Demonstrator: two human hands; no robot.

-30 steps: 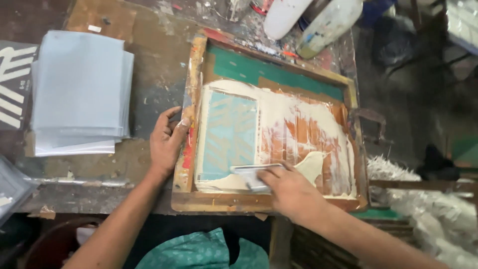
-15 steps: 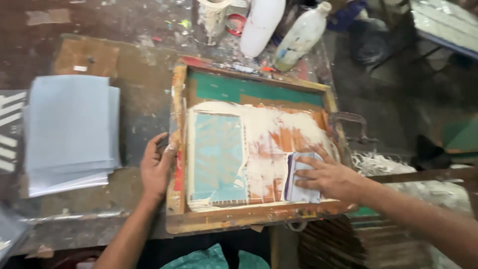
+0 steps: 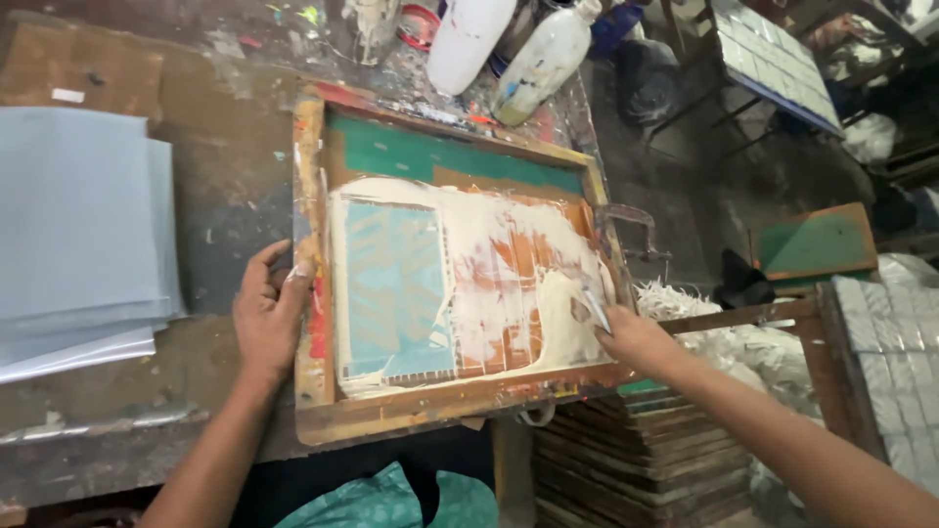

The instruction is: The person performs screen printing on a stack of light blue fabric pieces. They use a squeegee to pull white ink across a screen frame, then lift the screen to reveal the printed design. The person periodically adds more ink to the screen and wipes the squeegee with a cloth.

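Observation:
A wooden screen-printing frame (image 3: 311, 176) lies flat on the worktable, its mesh smeared with white ink around a pale blue rectangular stencil (image 3: 396, 288). My left hand (image 3: 266, 313) rests on the frame's left rail, thumb on the wood. At the frame's right edge my right hand (image 3: 634, 337) grips a squeegee (image 3: 591, 305), standing it in a pool of white ink (image 3: 556, 313).
A stack of pale blue sheets (image 3: 73, 225) lies at the left of the table. White bottles (image 3: 468, 39) and a jar stand behind the frame. A clamp (image 3: 636, 230) holds the frame's right rail. Stacked wooden frames (image 3: 646, 460) sit below right.
My right hand has dragged the squeegee from the frame's front middle across to the right edge. The left hand has stayed on the left rail.

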